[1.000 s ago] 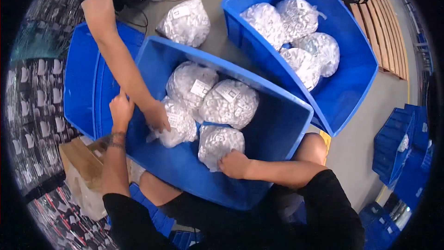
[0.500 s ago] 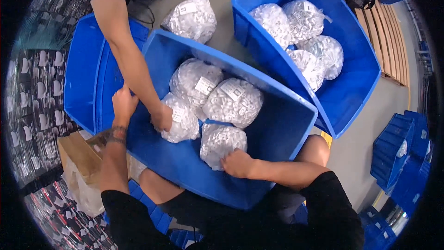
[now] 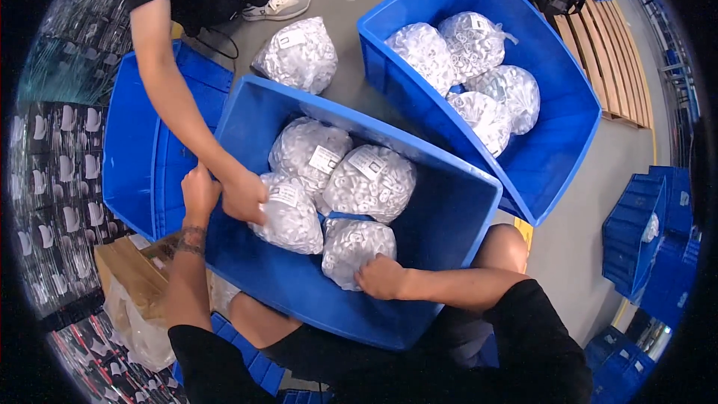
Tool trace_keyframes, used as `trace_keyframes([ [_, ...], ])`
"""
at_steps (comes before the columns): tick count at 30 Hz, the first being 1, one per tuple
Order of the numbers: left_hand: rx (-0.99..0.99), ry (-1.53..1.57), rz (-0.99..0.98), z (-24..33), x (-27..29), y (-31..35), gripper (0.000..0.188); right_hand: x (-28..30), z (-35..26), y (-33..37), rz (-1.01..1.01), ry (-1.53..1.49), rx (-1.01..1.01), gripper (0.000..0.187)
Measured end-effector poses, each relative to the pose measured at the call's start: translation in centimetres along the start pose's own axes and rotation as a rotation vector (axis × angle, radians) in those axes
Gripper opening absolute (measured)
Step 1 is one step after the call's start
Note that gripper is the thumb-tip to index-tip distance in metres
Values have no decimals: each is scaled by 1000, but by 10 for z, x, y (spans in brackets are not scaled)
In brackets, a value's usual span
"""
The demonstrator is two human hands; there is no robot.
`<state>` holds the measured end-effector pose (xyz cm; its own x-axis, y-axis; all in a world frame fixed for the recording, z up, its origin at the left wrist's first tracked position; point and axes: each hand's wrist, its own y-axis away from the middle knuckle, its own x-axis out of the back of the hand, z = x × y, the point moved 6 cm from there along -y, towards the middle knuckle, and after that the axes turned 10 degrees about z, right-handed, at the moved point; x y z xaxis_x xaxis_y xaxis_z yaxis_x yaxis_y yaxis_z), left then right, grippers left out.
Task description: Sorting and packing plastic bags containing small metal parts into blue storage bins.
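Note:
In front of me a blue bin [image 3: 456,251] holds several clear plastic bags of small white parts. My right hand [image 3: 383,278] is closed on the lower right side of the nearest bag [image 3: 357,248]. My left hand [image 3: 200,191] is closed around the bin's left rim, its fingertips partly hidden. Beside it, another person's hand [image 3: 245,196] reaches in from the upper left and touches the left bag [image 3: 290,217]. Two more labelled bags, one farther left [image 3: 308,151] and one to the right [image 3: 372,182], lie behind these.
A second blue bin [image 3: 565,142] with several similar bags stands at the upper right. One filled bag [image 3: 299,56] sits on the floor behind my bin. To the left are another blue bin [image 3: 134,157] and a cardboard box [image 3: 134,273]. A wooden pallet [image 3: 606,60] lies far right.
The other person's hand has drawn back left toward the bin's rim, uncovering more of the left bag. The view has shifted slightly; both my hands keep their places.

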<state>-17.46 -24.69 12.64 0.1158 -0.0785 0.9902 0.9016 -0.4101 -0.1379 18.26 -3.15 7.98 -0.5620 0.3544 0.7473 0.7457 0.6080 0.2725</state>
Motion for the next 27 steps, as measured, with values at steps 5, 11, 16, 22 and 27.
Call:
trace_keyframes([
  [5,-160,145,200,-12,-6,10,31,6,2,0,76,-12,-36,24],
  [11,-82,-144,-117,12,-1,2,41,1,3,1,24,-34,-23,28],
  [16,24,-56,-1,44,33,-3,60,4,1,2,18,-37,-24,27],
  [22,3,-43,15,43,32,-3,55,10,1,2,99,-33,-46,24],
  [27,5,-19,23,48,35,-3,51,6,2,2,87,-37,-56,23],
])
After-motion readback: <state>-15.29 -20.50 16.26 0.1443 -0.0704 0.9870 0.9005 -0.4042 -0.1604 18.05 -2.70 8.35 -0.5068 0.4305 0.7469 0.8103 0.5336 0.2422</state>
